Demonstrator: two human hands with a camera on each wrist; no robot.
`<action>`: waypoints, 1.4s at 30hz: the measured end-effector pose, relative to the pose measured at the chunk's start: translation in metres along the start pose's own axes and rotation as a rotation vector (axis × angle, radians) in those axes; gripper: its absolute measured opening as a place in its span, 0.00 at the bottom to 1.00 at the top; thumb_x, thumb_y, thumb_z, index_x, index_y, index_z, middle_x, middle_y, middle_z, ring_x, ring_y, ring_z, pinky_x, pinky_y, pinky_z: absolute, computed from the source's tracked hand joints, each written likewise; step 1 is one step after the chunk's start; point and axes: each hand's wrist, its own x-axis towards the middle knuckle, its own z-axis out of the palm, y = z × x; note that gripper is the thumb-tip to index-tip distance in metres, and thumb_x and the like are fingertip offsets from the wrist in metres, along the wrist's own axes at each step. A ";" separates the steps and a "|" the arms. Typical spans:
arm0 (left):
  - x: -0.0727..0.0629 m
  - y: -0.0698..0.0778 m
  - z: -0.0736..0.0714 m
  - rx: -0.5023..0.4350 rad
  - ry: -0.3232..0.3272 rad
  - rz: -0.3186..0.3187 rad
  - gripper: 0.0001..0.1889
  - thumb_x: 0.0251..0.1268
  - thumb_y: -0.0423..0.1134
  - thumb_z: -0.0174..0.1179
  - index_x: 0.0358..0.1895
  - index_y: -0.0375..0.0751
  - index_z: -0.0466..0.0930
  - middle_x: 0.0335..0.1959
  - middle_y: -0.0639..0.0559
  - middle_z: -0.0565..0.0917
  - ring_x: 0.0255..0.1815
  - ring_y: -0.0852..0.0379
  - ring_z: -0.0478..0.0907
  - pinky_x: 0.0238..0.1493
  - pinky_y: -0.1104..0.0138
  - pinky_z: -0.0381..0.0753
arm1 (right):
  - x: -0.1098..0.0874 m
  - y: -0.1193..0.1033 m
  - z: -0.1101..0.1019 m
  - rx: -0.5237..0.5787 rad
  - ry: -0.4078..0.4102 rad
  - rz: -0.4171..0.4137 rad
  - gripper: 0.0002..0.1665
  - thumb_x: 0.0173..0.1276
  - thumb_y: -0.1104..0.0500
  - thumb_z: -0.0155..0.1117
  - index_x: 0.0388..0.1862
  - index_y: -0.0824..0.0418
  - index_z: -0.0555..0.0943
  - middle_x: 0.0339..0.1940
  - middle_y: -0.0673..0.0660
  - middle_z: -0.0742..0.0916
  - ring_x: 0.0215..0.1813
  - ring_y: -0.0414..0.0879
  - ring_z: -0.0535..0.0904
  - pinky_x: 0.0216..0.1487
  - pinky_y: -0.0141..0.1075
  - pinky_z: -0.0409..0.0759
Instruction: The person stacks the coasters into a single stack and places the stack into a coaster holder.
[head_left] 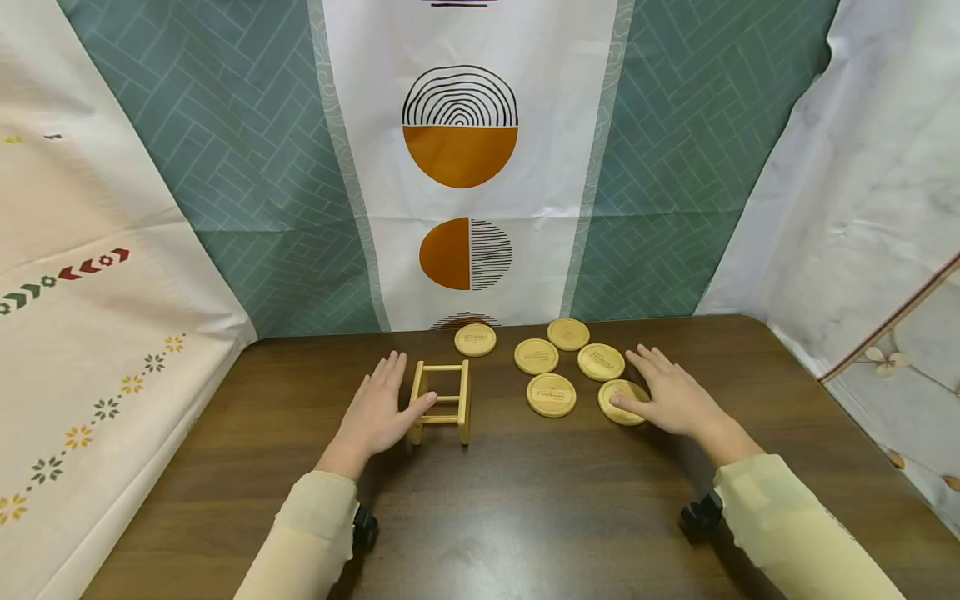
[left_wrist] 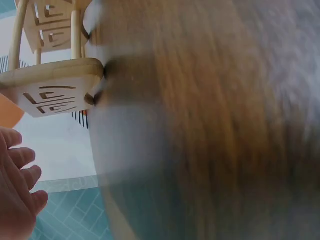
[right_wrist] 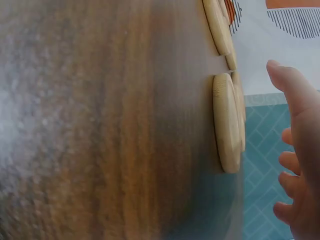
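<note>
My left hand (head_left: 381,410), fingers extended, hovers at the left side of a small wooden coaster rack (head_left: 441,398); its thumb overlaps the rack in the head view. In the left wrist view the rack's side panel (left_wrist: 55,90) shows a cut-out pattern, and the fingers hang apart from it. My right hand (head_left: 671,400) is spread above a round wooden coaster (head_left: 622,403), its thumb over the disc. The right wrist view shows the hand (right_wrist: 300,150) raised clear of that coaster (right_wrist: 227,125). Both hands hold nothing.
More round coasters lie flat around the middle: one (head_left: 551,395) in front, others (head_left: 536,356), (head_left: 601,362) behind, and one (head_left: 476,339) by the back edge. The dark wooden table (head_left: 510,500) ends at a patterned cloth (head_left: 480,167) hanging behind it.
</note>
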 end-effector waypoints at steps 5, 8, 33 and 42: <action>0.001 0.004 -0.001 -0.149 -0.046 -0.037 0.48 0.63 0.71 0.42 0.76 0.41 0.42 0.78 0.45 0.46 0.77 0.43 0.45 0.72 0.45 0.50 | 0.000 0.001 0.002 0.040 -0.013 0.006 0.56 0.59 0.28 0.56 0.72 0.68 0.60 0.73 0.71 0.62 0.74 0.67 0.54 0.68 0.62 0.57; 0.003 0.005 0.001 -0.221 -0.067 -0.046 0.46 0.65 0.68 0.44 0.76 0.43 0.42 0.78 0.45 0.46 0.77 0.43 0.46 0.72 0.45 0.52 | -0.001 0.000 0.004 0.057 -0.032 0.026 0.58 0.57 0.27 0.56 0.71 0.68 0.60 0.72 0.71 0.63 0.73 0.67 0.55 0.66 0.62 0.59; 0.023 0.010 0.024 -0.611 -0.099 -0.187 0.38 0.68 0.41 0.44 0.76 0.59 0.35 0.77 0.44 0.49 0.74 0.41 0.54 0.68 0.45 0.59 | -0.003 0.004 0.015 0.184 -0.061 0.062 0.60 0.48 0.33 0.71 0.64 0.77 0.65 0.61 0.75 0.74 0.64 0.69 0.68 0.61 0.60 0.67; 0.023 0.010 0.026 -0.645 -0.119 -0.220 0.37 0.69 0.42 0.43 0.76 0.60 0.35 0.76 0.42 0.51 0.73 0.39 0.56 0.67 0.44 0.60 | -0.006 0.004 0.020 0.228 -0.040 0.080 0.60 0.45 0.35 0.73 0.63 0.76 0.66 0.61 0.75 0.74 0.63 0.69 0.68 0.60 0.59 0.67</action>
